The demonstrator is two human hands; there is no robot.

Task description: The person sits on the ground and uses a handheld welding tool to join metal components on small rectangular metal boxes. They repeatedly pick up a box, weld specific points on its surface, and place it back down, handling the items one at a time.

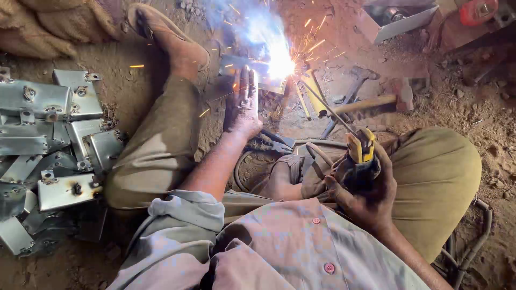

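right hand (pixel 361 182) clamped on holder (pixel 360 146) | rod (pixel 322 102) slants up-left to arc | left hand (pixel 243 104) flat, fingers apart, on plate (pixel 239 63), nearer

Small grey metal piece (pixel 244 67) on dirt; yellow-jawed electrode holder (pixel 361 147), rod (pixel 322 102) sparking.

One head-worn view; looks steeply down, forward, close over the lap and dirt floor (pixel 484 118).

Bare dirt floor (pixel 484 113), burlap sacks (pixel 48 24) top left.
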